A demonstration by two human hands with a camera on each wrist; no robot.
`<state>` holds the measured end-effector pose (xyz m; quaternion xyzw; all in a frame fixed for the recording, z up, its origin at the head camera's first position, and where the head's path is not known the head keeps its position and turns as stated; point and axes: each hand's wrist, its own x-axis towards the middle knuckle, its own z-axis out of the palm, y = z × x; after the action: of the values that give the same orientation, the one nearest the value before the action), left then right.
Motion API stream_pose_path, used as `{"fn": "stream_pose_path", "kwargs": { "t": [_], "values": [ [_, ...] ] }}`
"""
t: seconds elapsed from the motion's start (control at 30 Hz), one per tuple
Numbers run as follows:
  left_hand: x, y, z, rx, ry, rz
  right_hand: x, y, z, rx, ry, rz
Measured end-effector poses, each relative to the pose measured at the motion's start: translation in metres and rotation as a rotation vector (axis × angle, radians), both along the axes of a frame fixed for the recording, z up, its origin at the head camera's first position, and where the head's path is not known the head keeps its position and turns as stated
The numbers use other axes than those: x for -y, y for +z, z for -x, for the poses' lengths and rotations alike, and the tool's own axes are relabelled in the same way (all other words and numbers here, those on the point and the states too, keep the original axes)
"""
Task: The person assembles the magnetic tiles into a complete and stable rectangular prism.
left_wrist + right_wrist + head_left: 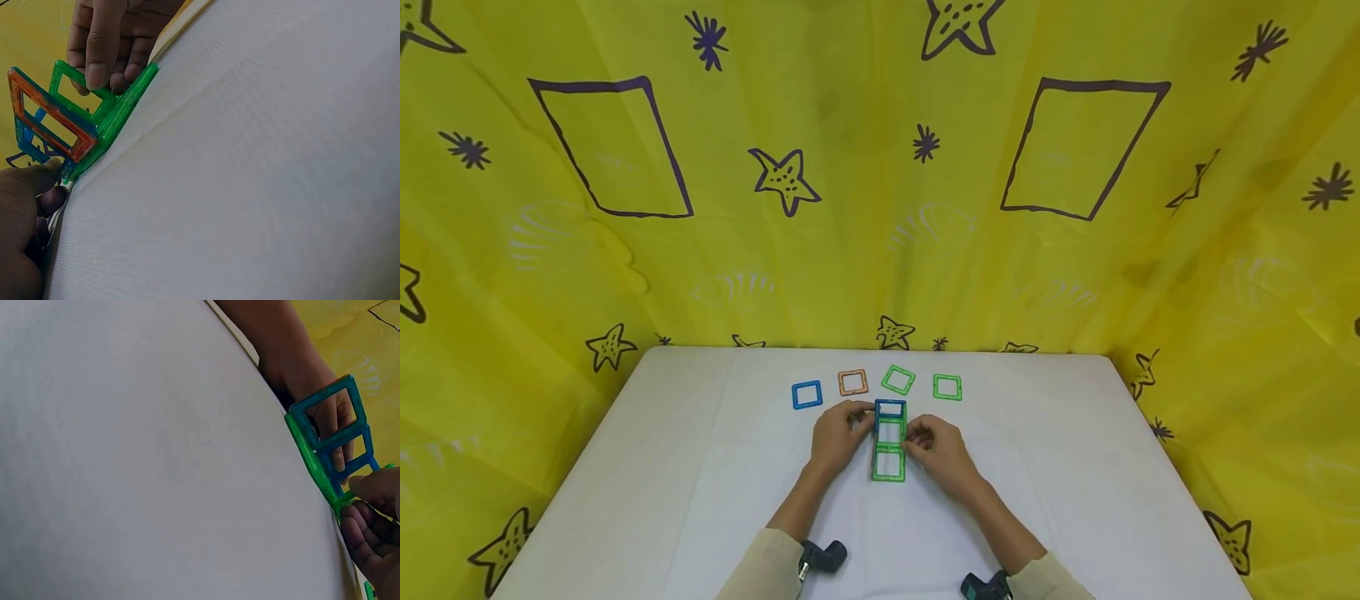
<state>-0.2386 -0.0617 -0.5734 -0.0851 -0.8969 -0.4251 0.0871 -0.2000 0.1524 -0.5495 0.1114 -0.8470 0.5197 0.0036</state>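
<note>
A small structure of square magnetic tiles [889,465] stands mid-table, with green frames flat at its base and blue, green and orange frames upright on it. On its left side, the left hand [837,437] pinches a blue magnetic tile [28,140] near its lower corner. Opposite, the right hand [942,450] holds a green magnetic tile [59,81] by its edge between thumb and fingers. An upright orange tile [53,115] faces the left wrist view. From the right wrist, a teal-looking upright frame [331,412] partly covers the left hand's fingers.
Behind the structure lie loose square tiles in a row: a blue one [807,395], an orange one [853,382], a tilted green one [898,380] and another green one [947,387]. The white table [1037,467] ends at a yellow patterned curtain [850,250].
</note>
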Motion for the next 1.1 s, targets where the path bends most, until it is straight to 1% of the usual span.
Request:
{"fn": "stream_pose_path", "kwargs": {
  "t": [0.13,0.3,0.47,0.63,0.73,0.87,1.0,1.1],
  "values": [
    [0.0,0.001,0.0,0.008,0.008,0.003,-0.004,0.0,0.001,0.009,0.003,-0.005],
    [0.0,0.001,-0.001,0.004,0.011,0.007,-0.012,0.001,0.005,0.009,-0.027,-0.02],
    [0.0,-0.001,0.0,-0.002,0.008,0.015,-0.019,0.006,0.009,-0.006,-0.072,-0.034],
    [0.0,-0.002,0.001,0.015,0.01,0.013,-0.027,0.007,0.014,-0.026,-0.126,-0.054],
    [-0.001,-0.003,0.001,0.028,0.01,0.014,-0.032,0.006,0.017,-0.017,-0.148,-0.054],
    [-0.001,-0.003,0.001,0.026,0.006,0.021,-0.038,0.006,0.022,0.003,-0.166,-0.042],
    [0.0,-0.003,0.001,0.001,0.003,0.017,-0.043,0.009,0.03,-0.009,-0.194,-0.046],
    [0.0,-0.003,0.001,-0.008,0.004,0.011,-0.047,0.007,0.036,-0.014,-0.213,-0.06]
  ]
}}
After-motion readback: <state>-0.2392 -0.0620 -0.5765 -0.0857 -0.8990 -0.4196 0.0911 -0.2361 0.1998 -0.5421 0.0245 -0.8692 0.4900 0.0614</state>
